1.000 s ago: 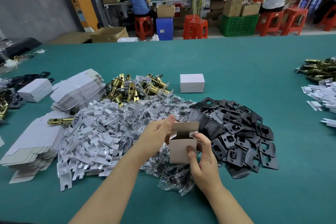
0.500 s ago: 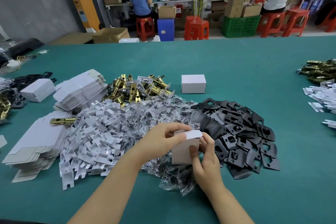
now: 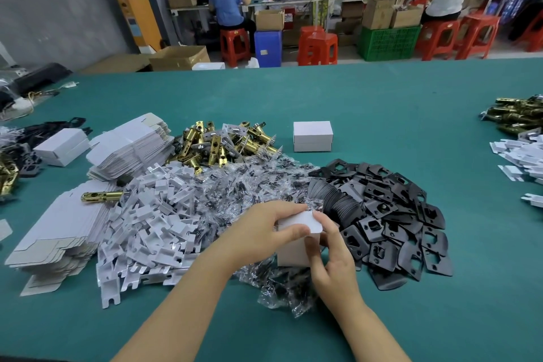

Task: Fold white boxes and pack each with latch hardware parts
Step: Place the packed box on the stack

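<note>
White box, held in both hands' grip, above green table in busy workshop.

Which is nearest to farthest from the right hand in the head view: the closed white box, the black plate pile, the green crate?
From the right hand:
1. Black plate pile, just to its right on the table, nearly touching.
2. Closed white box, farther up the table, standing alone.
3. Green crate, off the table, on the floor by the stools.

matt white card box, glossy brass latches, crinkly clear bags
</note>
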`<state>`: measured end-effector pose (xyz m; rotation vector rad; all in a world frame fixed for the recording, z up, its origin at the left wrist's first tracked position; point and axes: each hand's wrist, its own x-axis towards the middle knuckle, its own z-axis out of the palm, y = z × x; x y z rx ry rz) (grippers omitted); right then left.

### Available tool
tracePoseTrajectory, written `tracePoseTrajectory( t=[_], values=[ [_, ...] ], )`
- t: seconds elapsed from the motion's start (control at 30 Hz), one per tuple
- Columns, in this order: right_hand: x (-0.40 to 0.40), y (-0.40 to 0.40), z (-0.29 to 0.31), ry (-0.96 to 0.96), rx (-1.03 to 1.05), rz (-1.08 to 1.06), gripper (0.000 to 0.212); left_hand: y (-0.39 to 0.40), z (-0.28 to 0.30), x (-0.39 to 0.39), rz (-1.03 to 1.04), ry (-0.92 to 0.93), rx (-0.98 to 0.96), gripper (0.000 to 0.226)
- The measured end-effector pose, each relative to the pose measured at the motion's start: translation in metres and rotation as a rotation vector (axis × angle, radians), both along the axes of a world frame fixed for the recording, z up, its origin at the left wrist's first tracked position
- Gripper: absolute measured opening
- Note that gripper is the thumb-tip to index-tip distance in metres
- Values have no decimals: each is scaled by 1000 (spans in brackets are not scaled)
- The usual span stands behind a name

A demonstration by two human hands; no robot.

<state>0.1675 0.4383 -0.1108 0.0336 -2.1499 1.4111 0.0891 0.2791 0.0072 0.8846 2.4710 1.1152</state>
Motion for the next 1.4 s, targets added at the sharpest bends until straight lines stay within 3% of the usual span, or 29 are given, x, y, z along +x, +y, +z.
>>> tracePoseTrajectory(
  t=[0.17,0.37,0.63,0.83,1.03,1.2,1.4],
  values=[
    [0,0,0,-45,-17,4,60,-1,0,-4,-21,61,-42,48],
    [1,-1,3,-72,-31,10,59,0,0,-4,-30,108,-76,49],
    [3,1,6,-79,-20,16,61,7,-4,4,-87,530,-238,44],
    [1,3,4,-173,-53,42,65,8,-4,3,-69,479,-200,43],
    [0,1,12,-200,-68,97,41,5,-3,-1,-17,391,-130,37],
    [1,0,19,-182,-43,100,60,5,1,-4,-34,358,-99,34],
    [-1,2,13,-198,-65,135,53,3,3,-6,-32,299,-80,32]
  ],
)
